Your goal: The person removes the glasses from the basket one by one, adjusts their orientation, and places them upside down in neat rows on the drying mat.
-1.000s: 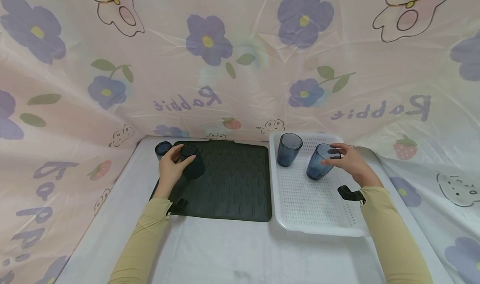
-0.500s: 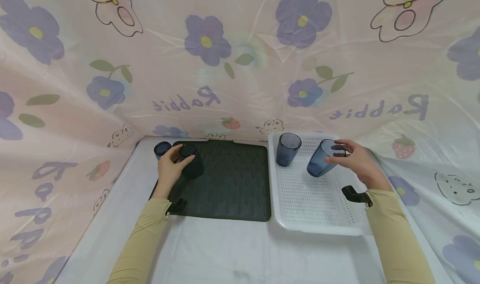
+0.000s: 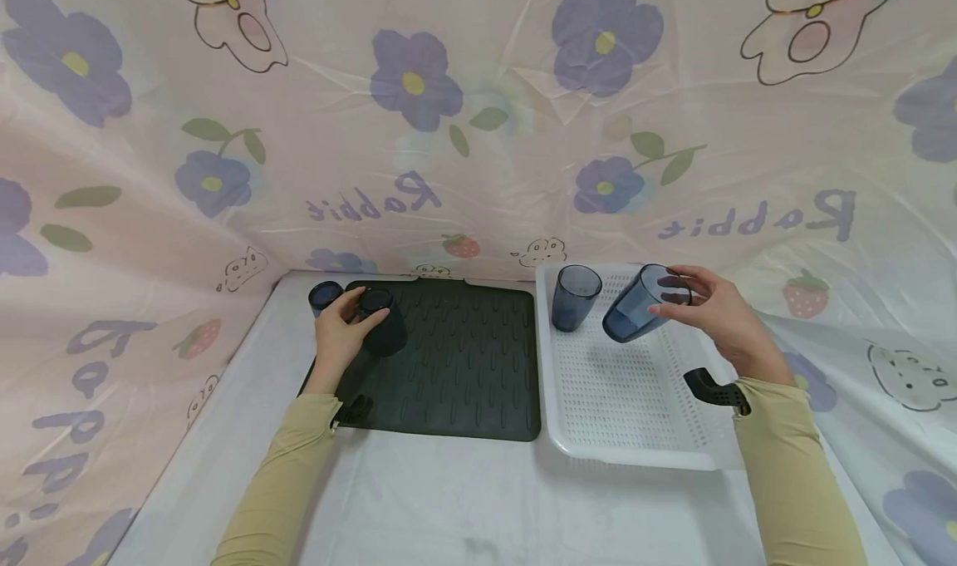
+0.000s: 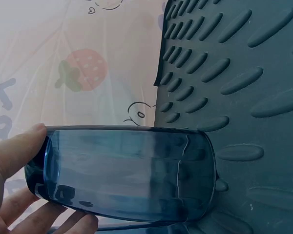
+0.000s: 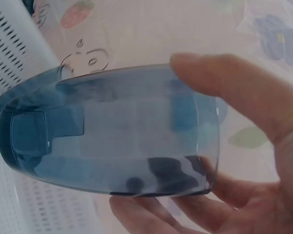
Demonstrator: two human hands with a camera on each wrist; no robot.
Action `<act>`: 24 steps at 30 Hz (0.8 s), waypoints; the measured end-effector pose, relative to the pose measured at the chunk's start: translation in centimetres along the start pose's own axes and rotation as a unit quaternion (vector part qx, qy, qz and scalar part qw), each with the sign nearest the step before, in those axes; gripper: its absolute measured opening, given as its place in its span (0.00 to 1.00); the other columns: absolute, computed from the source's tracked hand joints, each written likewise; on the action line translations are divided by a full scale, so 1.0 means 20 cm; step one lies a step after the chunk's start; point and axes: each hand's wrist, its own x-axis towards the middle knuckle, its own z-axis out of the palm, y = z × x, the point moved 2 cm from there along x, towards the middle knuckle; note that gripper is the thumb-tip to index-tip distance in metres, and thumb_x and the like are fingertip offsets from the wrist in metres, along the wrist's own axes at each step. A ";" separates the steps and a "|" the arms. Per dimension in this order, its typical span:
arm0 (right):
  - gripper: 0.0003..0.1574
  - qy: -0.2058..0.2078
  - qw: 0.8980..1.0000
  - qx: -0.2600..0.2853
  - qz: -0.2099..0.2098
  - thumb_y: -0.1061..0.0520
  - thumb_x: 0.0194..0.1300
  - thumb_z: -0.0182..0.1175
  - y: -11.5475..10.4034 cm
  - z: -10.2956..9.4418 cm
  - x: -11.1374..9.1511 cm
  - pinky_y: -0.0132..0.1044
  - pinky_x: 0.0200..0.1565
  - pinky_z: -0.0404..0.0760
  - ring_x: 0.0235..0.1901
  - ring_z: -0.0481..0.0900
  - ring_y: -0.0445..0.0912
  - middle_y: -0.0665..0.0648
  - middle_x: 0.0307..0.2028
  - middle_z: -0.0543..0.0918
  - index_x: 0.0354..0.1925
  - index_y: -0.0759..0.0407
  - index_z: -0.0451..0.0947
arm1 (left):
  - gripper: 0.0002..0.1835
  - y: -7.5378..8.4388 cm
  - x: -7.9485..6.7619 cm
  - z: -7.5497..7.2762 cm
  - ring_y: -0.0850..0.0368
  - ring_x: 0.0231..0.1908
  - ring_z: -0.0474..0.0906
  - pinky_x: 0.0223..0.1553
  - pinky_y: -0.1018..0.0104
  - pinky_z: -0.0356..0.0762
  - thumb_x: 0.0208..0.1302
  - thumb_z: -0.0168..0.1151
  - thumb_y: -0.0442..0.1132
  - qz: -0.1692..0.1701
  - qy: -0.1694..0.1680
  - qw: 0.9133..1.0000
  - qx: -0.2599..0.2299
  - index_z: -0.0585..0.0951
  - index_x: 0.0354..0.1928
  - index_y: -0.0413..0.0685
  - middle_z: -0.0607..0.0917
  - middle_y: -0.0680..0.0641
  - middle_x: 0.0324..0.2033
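My left hand pinches the upper end of a dark blue glass tumbler over the left part of a black ridged drying mat. In the left wrist view, the thick base of this tumbler lies by my fingers and its rim end meets the mat, so it looks upside down. A second tumbler sits just behind my left hand, partly hidden. My right hand grips another blue tumbler near its rim. It hangs tilted above a white perforated basket, its base pointing left.
One more blue tumbler stands upright in the basket's back left corner, close to the held one. Basket and mat lie side by side on a white-covered table. A patterned curtain rises behind and along the sides.
My right hand has lifted its tumbler up from the basket and tilted it further, moving slightly right and back. The left hand and its tumbler have stayed in place.
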 end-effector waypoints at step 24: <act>0.43 -0.074 0.976 0.188 -0.086 0.73 0.60 0.62 -0.17 0.14 0.01 0.29 0.43 0.80 0.47 0.79 0.43 0.61 0.56 0.72 0.69 0.66 0.55 | 0.34 -0.01 0.02 0.01 0.43 0.55 0.75 0.55 0.53 0.74 0.54 0.74 0.43 -0.001 0.004 1.000 -0.001 0.74 0.63 0.45 0.77 0.39 0.56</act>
